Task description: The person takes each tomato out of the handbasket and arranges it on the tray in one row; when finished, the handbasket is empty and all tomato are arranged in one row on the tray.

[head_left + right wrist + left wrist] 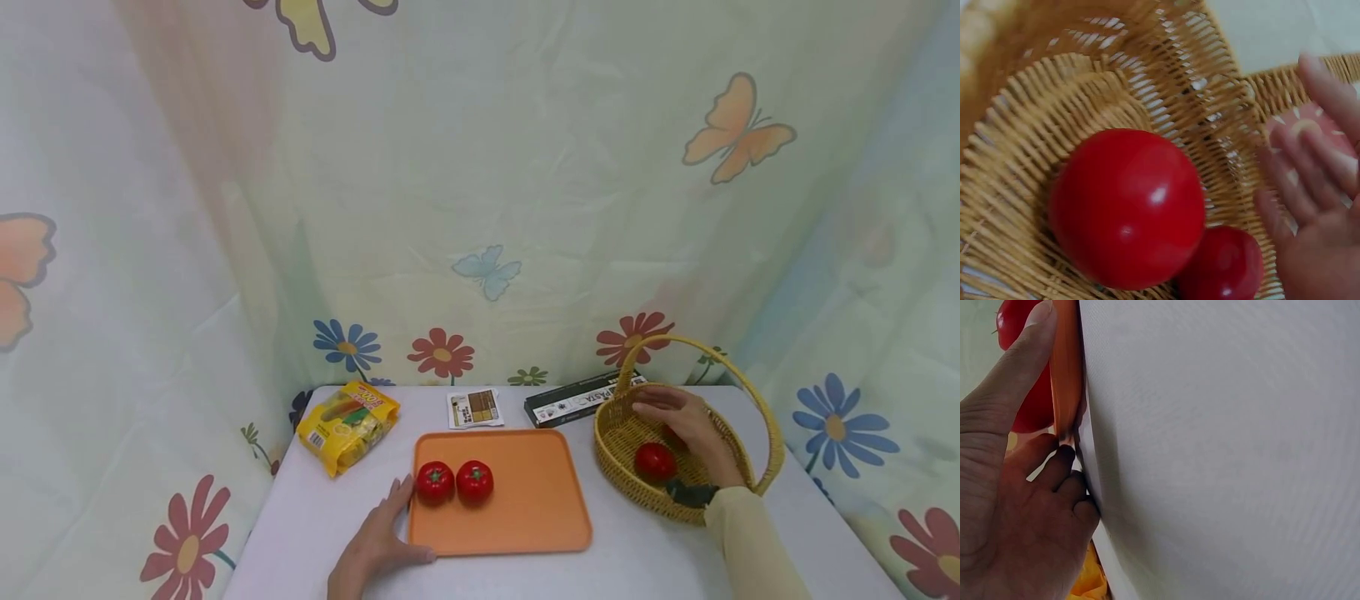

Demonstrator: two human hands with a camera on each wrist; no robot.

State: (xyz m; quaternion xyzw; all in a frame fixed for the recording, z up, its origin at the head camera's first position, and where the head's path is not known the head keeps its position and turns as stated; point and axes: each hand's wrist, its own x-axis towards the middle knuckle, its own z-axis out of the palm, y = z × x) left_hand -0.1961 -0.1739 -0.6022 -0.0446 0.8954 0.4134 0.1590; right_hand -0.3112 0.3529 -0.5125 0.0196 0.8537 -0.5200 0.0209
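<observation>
The left hand (377, 533) holds the tray (532, 500) at its near left corner; two tomatoes (475, 483) sit toward the tray's left edge. The right hand (681, 415), released with fingers extended, is over the basket (613, 471) near the surface's (645, 567) right edge, which contains two more tomatoes (1129, 212).

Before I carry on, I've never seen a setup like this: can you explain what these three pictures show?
There is no machine, just a person's two bare hands. The wide picture comes from a head camera looking forward and down; the others come from a camera on each wrist. On the white table are an orange tray bearing two tomatoes, a yellow packet, printed cards, a black pasta box and a wicker basket containing two round red items. The left hand grips the tray's edge; the right hand is over the basket, seemingly holding nothing.
</observation>
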